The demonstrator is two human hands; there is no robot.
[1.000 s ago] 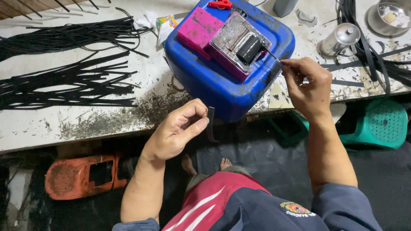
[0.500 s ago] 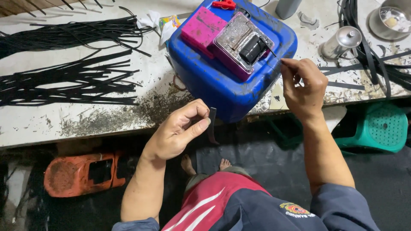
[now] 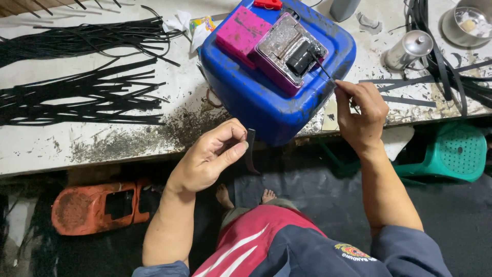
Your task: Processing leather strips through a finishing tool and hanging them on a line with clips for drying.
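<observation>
While a person sits at a stained white workbench (image 3: 128, 146), the left hand (image 3: 210, 159) pinches a short dark strip (image 3: 250, 151) between thumb and fingertips, holding it upright just in front of the bench edge and close to the near corner of a blue plastic jerrycan (image 3: 266, 102) lying on its side. The right hand (image 3: 361, 115), closed around a thin black brush or stick (image 3: 322, 69), holds that tool slanted so its far end reaches a small black block (image 3: 300, 59) sitting in a shallow, crusted silver tray (image 3: 287, 48) on top of the jerrycan. A pink rectangular block (image 3: 241, 33) lies beside the tray on the same blue surface, and a small red item (image 3: 267, 4) sits at the can's far edge. Bundles of long black strips (image 3: 82, 92) are spread in loose rows across the left part of the bench, with dark crumbs scattered near them. To the right, a small metal canister (image 3: 410, 48) stands among more black strips (image 3: 441, 77), and a round metal bowl (image 3: 469, 23) sits at the top corner. Under the bench, an orange plastic casing (image 3: 97, 208) lies on the dark floor to the left, a green plastic stool (image 3: 451, 151) stands to the right, and the person's bare feet (image 3: 246, 197) show above a red and navy shirt (image 3: 287, 246).
</observation>
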